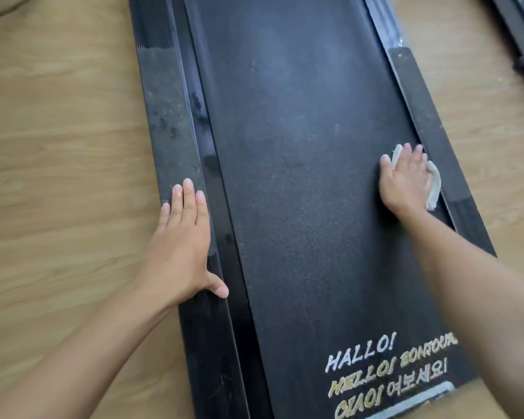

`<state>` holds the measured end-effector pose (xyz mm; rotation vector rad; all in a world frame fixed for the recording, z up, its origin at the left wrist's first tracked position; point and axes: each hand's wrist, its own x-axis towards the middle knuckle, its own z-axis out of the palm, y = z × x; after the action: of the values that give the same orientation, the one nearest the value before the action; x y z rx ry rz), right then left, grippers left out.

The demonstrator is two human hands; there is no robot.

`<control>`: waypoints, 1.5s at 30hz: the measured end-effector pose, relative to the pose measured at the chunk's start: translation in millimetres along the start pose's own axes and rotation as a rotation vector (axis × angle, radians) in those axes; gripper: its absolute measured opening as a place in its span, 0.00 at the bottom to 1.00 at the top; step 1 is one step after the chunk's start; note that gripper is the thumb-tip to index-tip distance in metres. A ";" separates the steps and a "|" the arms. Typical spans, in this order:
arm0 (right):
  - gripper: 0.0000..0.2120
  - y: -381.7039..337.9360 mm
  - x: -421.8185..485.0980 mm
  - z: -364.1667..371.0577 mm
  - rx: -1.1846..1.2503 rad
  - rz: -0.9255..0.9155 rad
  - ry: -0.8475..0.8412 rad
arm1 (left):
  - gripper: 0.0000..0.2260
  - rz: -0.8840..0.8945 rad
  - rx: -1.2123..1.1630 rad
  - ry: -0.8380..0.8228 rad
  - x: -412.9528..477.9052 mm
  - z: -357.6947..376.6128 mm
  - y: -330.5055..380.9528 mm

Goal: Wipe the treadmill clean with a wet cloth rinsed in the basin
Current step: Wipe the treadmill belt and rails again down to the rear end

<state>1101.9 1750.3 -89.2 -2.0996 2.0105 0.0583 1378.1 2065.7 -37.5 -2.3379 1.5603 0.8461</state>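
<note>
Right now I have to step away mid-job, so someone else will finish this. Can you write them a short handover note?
Left hand: flat, fingers straight, resting on the left side rail, holding nothing.
Right hand: fingers straight, pressing the white cloth onto the belt at its right edge, next to the right side rail.
Basin: not in view.
Done: cannot tell how much has been wiped.
Left: the left side rail shows dust and dark smudges, and the far part of the belt looks hazy. Wipe those, and rinse the cloth as needed.
</note>
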 end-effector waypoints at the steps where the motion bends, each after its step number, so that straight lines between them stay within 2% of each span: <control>1: 0.38 -16.6 -7.3 4.1 0.014 0.068 0.022 | 0.78 0.002 -0.008 0.007 -0.6 0.6 -0.8; 2: 0.39 -35.8 -16.9 8.3 0.028 0.098 0.026 | 0.78 0.007 -0.019 0.012 -0.8 1.5 -1.5; 4: 0.41 -79.8 -47.3 19.1 0.026 -0.005 0.016 | 0.78 0.029 -0.047 0.032 -0.1 4.2 -3.3; 6: 0.39 -130.5 -102.5 40.3 0.001 -0.293 0.021 | 0.78 0.056 -0.080 0.050 -0.4 6.2 -7.9; 9: 0.36 -180.0 -192.5 68.7 -0.041 -0.813 -0.063 | 0.78 0.086 -0.141 0.050 -2.3 7.6 -14.6; 12: 0.32 -154.2 -193.0 65.1 -0.074 -1.067 -0.103 | 0.78 0.101 -0.130 0.015 1.0 8.0 -17.5; 14: 0.30 -117.0 -163.0 54.2 -0.133 -1.146 -0.066 | 0.78 0.117 -0.109 -0.007 4.2 7.9 -20.4; 16: 0.30 -71.9 -114.9 41.0 -0.140 -0.991 -0.032 | 0.78 0.130 -0.123 -0.026 5.3 6.4 -22.7; 19: 0.35 8.8 -32.3 14.5 -0.140 -0.489 0.010 | 0.78 0.116 -0.130 -0.020 3.5 6.0 -22.7; 21: 0.35 39.3 -7.7 3.2 -0.095 -0.255 0.027 | 0.79 0.117 -0.131 -0.012 3.2 7.2 -22.3; 23: 0.32 30.3 -9.1 4.6 -0.004 -0.048 0.023 | 0.79 0.118 -0.139 -0.008 2.4 8.0 -23.4; 25: 0.34 -5.5 -27.3 10.4 0.067 0.139 0.031 | 0.78 0.126 -0.137 -0.007 1.3 8.6 -24.6; 26: 0.36 -26.9 -40.0 13.7 0.086 0.151 0.033 | 0.78 0.131 -0.133 -0.004 2.2 9.1 -24.3; 27: 0.37 -47.8 -57.8 19.0 0.084 0.082 0.032 | 0.78 0.135 -0.129 0.000 3.6 9.4 -23.6; 28: 0.36 -68.3 -83.6 27.7 0.063 -0.055 0.035 | 0.78 0.139 -0.126 0.004 5.0 9.6 -23.3; 31: 0.35 -114.1 -191.3 56.3 -0.032 -0.646 -0.025 | 0.78 0.145 -0.119 0.031 6.1 11.4 -25.1; 33: 0.33 -108.2 -233.2 62.9 -0.071 -0.887 -0.106 | 0.78 0.150 -0.118 0.039 5.4 13.6 -27.1; 36: 0.31 -74.4 -209.3 51.7 -0.145 -1.050 -0.106 | 0.77 0.138 -0.120 0.043 5.3 11.5 -26.0; 38: 0.31 -51.9 -171.7 43.8 -0.160 -0.995 -0.094 | 0.77 0.120 -0.112 0.031 2.9 9.2 -25.1; 40: 0.32 -17.3 -117.2 33.3 -0.100 -0.695 -0.046 | 0.78 0.106 -0.103 0.023 1.3 8.0 -24.5; 42: 0.38 27.6 -64.4 15.1 -0.064 -0.301 -0.023 | 0.78 0.107 -0.098 0.022 0.7 6.8 -23.5; 43: 0.41 45.5 -49.0 5.4 -0.050 -0.166 -0.027 | 0.79 0.107 -0.098 0.022 -0.3 6.6 -22.7; 45: 0.40 61.4 -40.1 -2.4 -0.019 -0.064 -0.032 | 0.79 0.104 -0.115 0.033 -2.2 6.5 -22.2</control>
<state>1038.5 1787.3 -87.9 -2.1591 1.9298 0.0999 1395.1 2079.8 -44.7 -2.3770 1.7027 0.9489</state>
